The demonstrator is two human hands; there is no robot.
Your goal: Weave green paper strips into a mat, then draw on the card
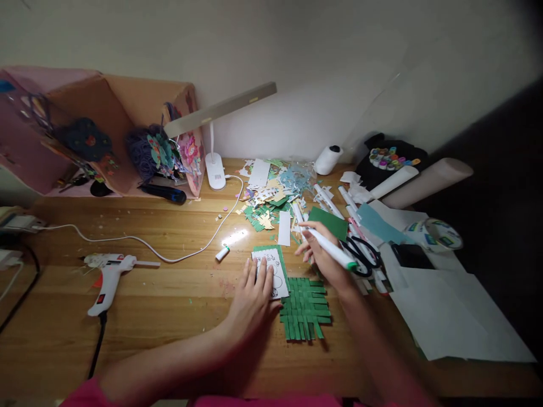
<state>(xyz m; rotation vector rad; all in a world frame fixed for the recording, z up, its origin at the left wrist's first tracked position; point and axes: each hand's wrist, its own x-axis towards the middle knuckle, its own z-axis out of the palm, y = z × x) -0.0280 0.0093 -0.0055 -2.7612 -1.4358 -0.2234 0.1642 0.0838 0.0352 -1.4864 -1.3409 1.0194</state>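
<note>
My left hand (254, 294) lies flat with fingers stretched over a small white paper (279, 282) that bears black line drawings. Beneath that paper, a green sheet (283, 260) shows along the top and right edges. A white marker (328, 246) with a green end is held in my right hand (320, 251), above the table and apart from the paper. Its cap (222, 253), white with a green tip, rests on the wood left of the paper. Close by, between my forearms, sits a woven mat of green paper strips (304, 308).
Paper scraps (271, 200) are heaped at the back beneath a desk lamp (216, 172). A glue gun (108, 282) lies left, its cord running to the front. Scissors (362, 254), a tape roll (441, 234) and white sheets (458, 316) crowd the right. A cardboard box (148, 85) stands back left.
</note>
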